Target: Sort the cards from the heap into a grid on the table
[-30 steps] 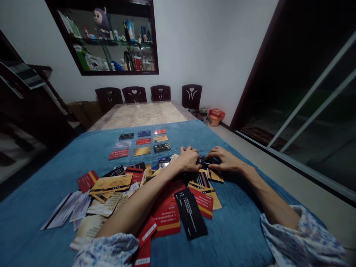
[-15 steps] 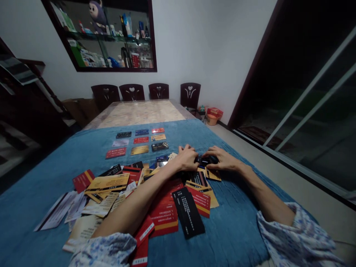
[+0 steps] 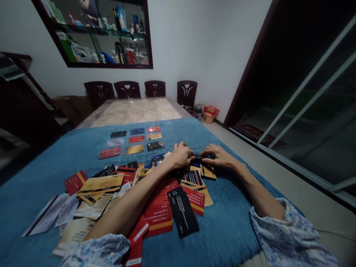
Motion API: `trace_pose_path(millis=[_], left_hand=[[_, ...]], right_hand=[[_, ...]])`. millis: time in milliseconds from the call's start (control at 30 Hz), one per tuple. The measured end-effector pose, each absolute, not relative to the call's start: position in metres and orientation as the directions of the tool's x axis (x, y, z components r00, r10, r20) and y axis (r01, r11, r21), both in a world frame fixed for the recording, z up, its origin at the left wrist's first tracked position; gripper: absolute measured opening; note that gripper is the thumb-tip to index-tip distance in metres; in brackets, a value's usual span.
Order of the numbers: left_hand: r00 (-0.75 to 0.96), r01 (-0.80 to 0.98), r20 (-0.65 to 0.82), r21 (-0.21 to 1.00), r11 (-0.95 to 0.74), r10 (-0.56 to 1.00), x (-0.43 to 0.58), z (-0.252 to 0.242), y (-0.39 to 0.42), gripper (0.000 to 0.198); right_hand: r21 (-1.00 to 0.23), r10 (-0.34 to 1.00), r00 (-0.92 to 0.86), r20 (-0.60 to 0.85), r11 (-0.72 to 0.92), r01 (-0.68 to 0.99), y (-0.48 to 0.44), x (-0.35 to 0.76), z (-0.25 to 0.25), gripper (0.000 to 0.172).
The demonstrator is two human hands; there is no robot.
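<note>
At the far right end of the card pile, my left hand has its fingers curled on the left end of a dark card. My right hand pinches the other end of it between thumb and fingers; whether it is one card or several I cannot tell. Gold cards lie just below my right hand. Under and beside my left forearm spreads a loose heap of cards: red ones, black ones, gold ones and pale ones.
Beyond the pile, several cards lie in spaced rows, among them a gold card and a black card. A blue cloth covers the near part of the marble table. Chairs stand at the far end.
My hands have drawn slightly closer together, and the dark card between them now lies flatter. The whole view has shifted a little, moving things leftward in the picture.
</note>
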State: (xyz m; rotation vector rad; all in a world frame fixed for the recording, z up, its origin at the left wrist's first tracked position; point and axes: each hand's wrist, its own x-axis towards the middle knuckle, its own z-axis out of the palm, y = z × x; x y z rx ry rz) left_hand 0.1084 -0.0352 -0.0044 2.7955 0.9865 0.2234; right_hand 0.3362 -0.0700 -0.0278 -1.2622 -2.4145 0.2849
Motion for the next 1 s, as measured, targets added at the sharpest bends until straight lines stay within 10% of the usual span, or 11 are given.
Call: trace_pose_path(millis=[1000], left_hand=[[0.715,0.647,0.161,0.216,-0.732,0.680,0.121,-0.008,0.009,0.041]], right_hand=[[-0.348,0.869,-0.194,0.456,0.375,0.859,-0.053,0.337,-0.064,0.038]])
